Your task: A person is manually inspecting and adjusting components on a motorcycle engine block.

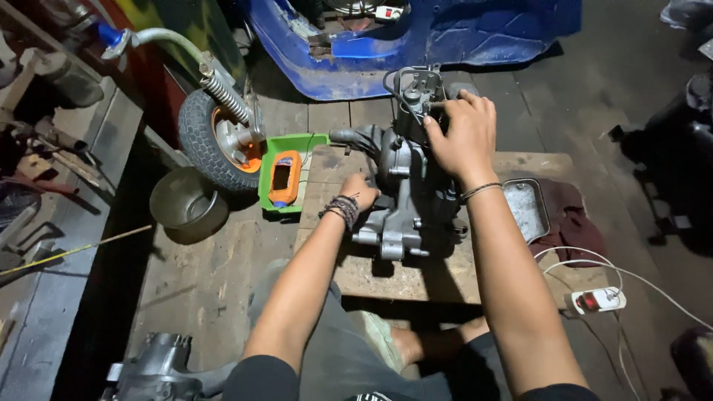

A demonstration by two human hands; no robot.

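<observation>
Head view. An orange bottle [284, 178] with a dark label panel and a blue cap lies flat in a green plastic tray [316, 141] at the left edge of the bench [356, 271]; its print is too small to make out. A white power strip [598, 300] with a red switch sits on the floor to the right, white cables looping from it.

The engine [408, 186], grey cast metal, ribbed and grimy, stands on the rough, stained wooden bench between my arms. My right hand [464, 134] rests over its upper part, fingers curled closed on the casting near a bent wire bracket. My left hand [359, 190] is pressed against the engine's left side; the fingers are hidden behind the casing, so I cannot tell how far that grip is closed. Dark beaded bands ring my left wrist, a thin band the right.

A dull metal cover plate [526, 208] lies beside the engine on a dark red rag [568, 219]. Left of the bench stand a small wheel [215, 137] with an orange hub and coil spring, and a round metal bowl [187, 202]. A blue body panel [416, 37] is cut off at the top. Another grey casting [156, 367] is cut off at bottom left.
</observation>
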